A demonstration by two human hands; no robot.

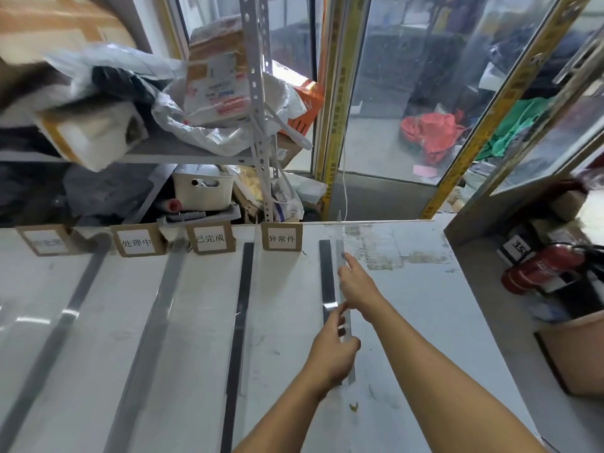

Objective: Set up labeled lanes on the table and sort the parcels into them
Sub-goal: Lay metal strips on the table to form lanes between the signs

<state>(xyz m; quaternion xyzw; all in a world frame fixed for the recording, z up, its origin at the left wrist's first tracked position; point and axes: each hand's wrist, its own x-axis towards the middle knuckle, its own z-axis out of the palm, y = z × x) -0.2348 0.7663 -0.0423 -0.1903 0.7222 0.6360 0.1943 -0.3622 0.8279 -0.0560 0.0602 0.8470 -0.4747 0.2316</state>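
- Fingers of your left hand (333,351) pinch the clear divider (343,289) at centre frame.
- Your right hand (356,286) grips it higher, forefinger extended.
- Four label cards (281,237) stand along the table's (441,322) far edge.

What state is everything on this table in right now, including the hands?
Left hand: gripping the clear plastic divider strip, near end.
Right hand: pressing the strip farther along.
Clear strip: upright on edge beside the rightmost dark tape line.
Four cardboard label signs: standing upright.
White table: scuffed, no parcels.
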